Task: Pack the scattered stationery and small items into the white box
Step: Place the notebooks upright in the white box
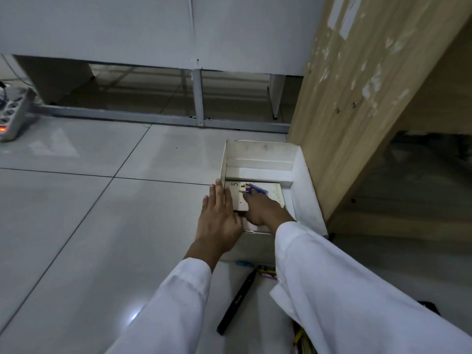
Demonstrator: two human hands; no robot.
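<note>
White box [304, 175] sits on the floor [89, 213]. Right hand [263, 208] is inside it, fingers flat on a book [274, 194]. Left hand [218, 221], fingers spread, holding nothing, presses the box's left wall. Black marker [237, 301] lies outside.

Single head-worn wide-angle view, angled forward and down at tiled floor [76, 226]; near, at arm's reach; white box [304, 175] centre-right, wooden panel [357, 98] at right.

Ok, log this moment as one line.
right hand: pressing printed white booklet inside white cardboard box | left hand: flat at box's left wall | black marker: on floor
</note>
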